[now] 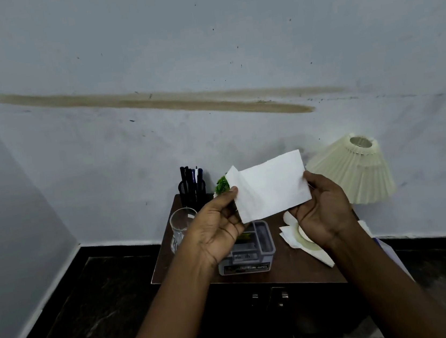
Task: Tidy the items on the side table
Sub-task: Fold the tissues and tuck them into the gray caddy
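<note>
both the left hand [217, 225] and right hand [324, 212] pinch a white tissue [270, 187] above the side table [290, 268].

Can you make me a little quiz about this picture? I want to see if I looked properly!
1. True or false: the left hand and the right hand both pinch the tissue.
2. What stands near the table's left edge, in front of the pens? A) a glass B) a bottle C) a bowl
3. Fill the gap: the lampshade is at the table's ___ end.

Key: 1 true. 2 A. 3 right.
</note>
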Action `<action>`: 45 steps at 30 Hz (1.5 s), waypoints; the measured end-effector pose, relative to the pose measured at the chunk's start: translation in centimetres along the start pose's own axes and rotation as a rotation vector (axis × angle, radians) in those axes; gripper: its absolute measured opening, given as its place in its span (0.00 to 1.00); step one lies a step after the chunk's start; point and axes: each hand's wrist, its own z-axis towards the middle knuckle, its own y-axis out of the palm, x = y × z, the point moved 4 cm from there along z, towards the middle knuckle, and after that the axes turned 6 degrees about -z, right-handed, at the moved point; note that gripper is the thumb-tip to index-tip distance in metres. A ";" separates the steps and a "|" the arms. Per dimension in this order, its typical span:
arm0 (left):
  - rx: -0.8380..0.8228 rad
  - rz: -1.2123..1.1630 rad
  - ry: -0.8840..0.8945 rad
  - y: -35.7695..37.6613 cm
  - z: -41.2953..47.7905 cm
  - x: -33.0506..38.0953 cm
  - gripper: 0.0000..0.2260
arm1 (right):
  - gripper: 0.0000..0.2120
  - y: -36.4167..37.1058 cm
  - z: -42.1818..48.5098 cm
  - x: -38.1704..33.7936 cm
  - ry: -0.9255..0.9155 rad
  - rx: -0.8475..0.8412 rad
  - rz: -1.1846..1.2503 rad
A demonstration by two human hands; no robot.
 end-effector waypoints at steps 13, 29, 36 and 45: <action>0.027 0.271 0.310 -0.3 -0.2 1.1 0.15 | 0.02 -1.8 1.1 -0.6 -0.277 0.133 -0.480; -0.011 0.252 0.348 0.2 0.0 1.3 0.11 | 0.06 -2.3 1.6 -0.9 -0.293 0.151 -0.415; -0.009 0.597 0.532 -0.7 0.3 1.3 0.10 | 0.06 -1.9 1.2 -1.2 -0.296 0.104 -0.455; -0.011 0.612 0.526 -0.7 0.0 1.9 0.06 | 0.11 -1.6 0.2 -2.6 -0.549 0.048 -0.896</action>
